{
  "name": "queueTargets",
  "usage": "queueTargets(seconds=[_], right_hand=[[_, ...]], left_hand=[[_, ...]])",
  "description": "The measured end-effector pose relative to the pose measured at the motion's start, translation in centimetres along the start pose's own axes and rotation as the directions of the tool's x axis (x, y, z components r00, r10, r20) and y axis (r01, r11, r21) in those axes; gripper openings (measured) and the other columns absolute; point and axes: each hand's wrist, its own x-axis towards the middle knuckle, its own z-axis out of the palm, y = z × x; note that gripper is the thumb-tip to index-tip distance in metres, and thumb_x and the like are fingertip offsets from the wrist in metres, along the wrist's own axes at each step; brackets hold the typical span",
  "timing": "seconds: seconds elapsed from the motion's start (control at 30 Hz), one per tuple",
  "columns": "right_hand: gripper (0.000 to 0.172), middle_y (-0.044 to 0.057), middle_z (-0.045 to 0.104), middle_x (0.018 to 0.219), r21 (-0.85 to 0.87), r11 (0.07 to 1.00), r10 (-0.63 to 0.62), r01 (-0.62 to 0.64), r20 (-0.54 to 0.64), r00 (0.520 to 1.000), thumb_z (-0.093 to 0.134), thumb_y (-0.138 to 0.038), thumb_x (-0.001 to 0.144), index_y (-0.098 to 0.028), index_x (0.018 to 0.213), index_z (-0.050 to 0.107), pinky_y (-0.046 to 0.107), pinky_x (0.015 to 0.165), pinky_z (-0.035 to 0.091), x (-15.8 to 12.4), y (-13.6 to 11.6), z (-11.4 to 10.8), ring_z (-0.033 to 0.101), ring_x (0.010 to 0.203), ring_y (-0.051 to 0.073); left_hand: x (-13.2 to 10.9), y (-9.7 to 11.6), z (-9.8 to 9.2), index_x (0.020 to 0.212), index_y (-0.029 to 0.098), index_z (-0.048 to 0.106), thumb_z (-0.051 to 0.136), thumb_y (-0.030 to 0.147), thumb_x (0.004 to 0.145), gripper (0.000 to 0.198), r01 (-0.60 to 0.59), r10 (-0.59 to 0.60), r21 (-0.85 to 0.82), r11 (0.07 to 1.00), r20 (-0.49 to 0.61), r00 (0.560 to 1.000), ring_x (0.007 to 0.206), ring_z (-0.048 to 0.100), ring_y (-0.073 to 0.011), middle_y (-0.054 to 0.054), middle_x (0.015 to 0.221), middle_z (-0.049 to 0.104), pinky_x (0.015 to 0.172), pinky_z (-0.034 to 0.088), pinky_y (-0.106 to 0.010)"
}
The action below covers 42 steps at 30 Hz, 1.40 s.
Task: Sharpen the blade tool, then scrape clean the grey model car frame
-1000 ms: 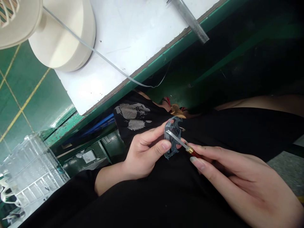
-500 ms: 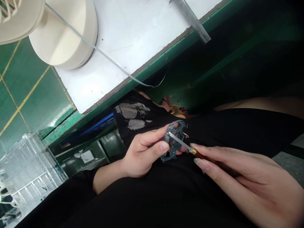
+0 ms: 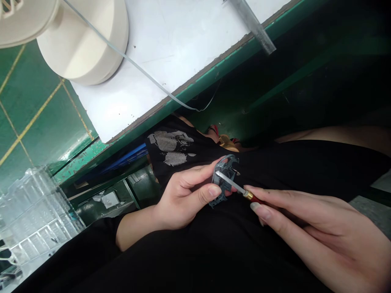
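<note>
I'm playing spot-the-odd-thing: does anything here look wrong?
Yes: a thin grey cable runs across the white tabletop and droops over its worn edge, and a metal strip sticks out past that edge, looking easy to bump.

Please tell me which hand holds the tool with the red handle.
The right hand holds the red-handled tool; the left hand holds the grey plastic part instead.
</note>
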Motion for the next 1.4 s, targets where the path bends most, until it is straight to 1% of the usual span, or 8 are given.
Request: queueTargets(seconds=[0.3, 0.47, 0.63, 0.77, 0.87, 1.03, 1.17, 1.4], right_hand=[[0.03, -0.007, 0.097, 0.13, 0.012, 1.0, 0.024, -0.024, -0.006, 1.0, 0.078, -0.032, 0.119, -0.048, 0.143, 0.087, 0.023, 0.09, 0.079, 0.08, -0.08, 0.05, 0.097, 0.1, 0.021], [0.034, -0.006, 0.097, 0.131, 0.016, 0.999, 0.044, -0.044, 0.023, 0.999, 0.076, -0.032, 0.12, -0.049, 0.149, 0.086, 0.023, 0.089, 0.079, 0.05, -0.07, -0.02, 0.097, 0.101, 0.021], [0.035, -0.008, 0.096, 0.132, 0.039, 0.997, 0.065, -0.066, 0.005, 0.998, 0.08, -0.03, 0.118, -0.05, 0.146, 0.086, 0.024, 0.09, 0.079, -0.13, -0.07, 0.02, 0.096, 0.104, 0.022], [0.042, -0.006, 0.096, 0.13, 0.06, 0.995, 0.075, -0.077, 0.04, 0.996, 0.079, -0.028, 0.119, -0.051, 0.153, 0.085, 0.026, 0.084, 0.08, -0.06, -0.03, 0.01, 0.096, 0.099, 0.023], [0.049, -0.007, 0.096, 0.13, 0.061, 0.995, 0.079, -0.079, 0.014, 0.997, 0.082, -0.026, 0.116, -0.055, 0.155, 0.084, 0.028, 0.08, 0.08, 0.12, -0.04, -0.03, 0.096, 0.102, 0.025], [0.042, -0.007, 0.097, 0.124, 0.09, 0.993, 0.078, -0.08, 0.023, 0.997, 0.08, -0.028, 0.117, -0.053, 0.149, 0.088, 0.029, 0.079, 0.081, 0.26, -0.16, -0.11, 0.095, 0.091, 0.023], [0.042, -0.006, 0.097, 0.128, 0.081, 0.993, 0.081, -0.082, 0.008, 0.997, 0.083, -0.028, 0.115, -0.052, 0.149, 0.088, 0.026, 0.079, 0.08, 0.18, -0.19, -0.12, 0.096, 0.1, 0.024], [0.035, -0.006, 0.097, 0.128, 0.09, 0.994, 0.066, -0.066, 0.007, 0.998, 0.084, -0.029, 0.115, -0.049, 0.143, 0.09, 0.021, 0.083, 0.079, 0.28, 0.01, -0.06, 0.096, 0.099, 0.02]], left_hand=[[0.14, 0.09, -0.09, 0.166, 0.035, 0.082, 0.083, 0.028, 0.118, 0.049, 0.019, -0.019, -0.018, 1.0, 0.01, 1.0, 0.113, 0.088, -0.0249, -0.012, 0.127, 0.091, 0.111, 0.071, -0.042], [0.05, 0.11, -0.17, 0.167, 0.036, 0.081, 0.083, 0.026, 0.118, 0.05, 0.016, -0.016, -0.025, 1.0, 0.033, 0.999, 0.111, 0.087, -0.0229, -0.011, 0.128, 0.09, 0.107, 0.071, -0.038], [0.15, 0.05, -0.18, 0.167, 0.035, 0.082, 0.082, 0.026, 0.118, 0.049, 0.012, -0.012, -0.016, 1.0, 0.029, 1.0, 0.112, 0.088, -0.0246, -0.012, 0.129, 0.09, 0.11, 0.071, -0.041], [0.19, 0.01, -0.21, 0.167, 0.032, 0.082, 0.083, 0.026, 0.117, 0.05, 0.001, -0.001, 0.007, 1.0, 0.021, 1.0, 0.109, 0.088, -0.0254, -0.014, 0.128, 0.091, 0.105, 0.073, -0.04], [0.21, 0.05, -0.26, 0.169, 0.031, 0.08, 0.083, 0.027, 0.118, 0.052, 0.003, -0.003, 0.023, 1.0, 0.022, 1.0, 0.11, 0.089, -0.027, -0.015, 0.131, 0.091, 0.103, 0.074, -0.041], [0.27, 0.27, -0.3, 0.167, 0.03, 0.082, 0.083, 0.026, 0.117, 0.05, -0.005, 0.004, 0.052, 0.999, 0.024, 1.0, 0.109, 0.088, -0.0255, -0.014, 0.127, 0.092, 0.105, 0.073, -0.039], [0.26, 0.32, -0.26, 0.167, 0.03, 0.083, 0.083, 0.028, 0.117, 0.049, 0.009, -0.011, 0.052, 0.999, 0.025, 1.0, 0.111, 0.09, -0.0281, -0.015, 0.13, 0.093, 0.104, 0.073, -0.041], [0.43, 0.3, -0.29, 0.171, 0.033, 0.079, 0.08, 0.025, 0.119, 0.053, -0.034, 0.029, 0.076, 0.997, 0.061, 0.998, 0.111, 0.09, -0.0267, -0.014, 0.13, 0.093, 0.107, 0.071, -0.041]])
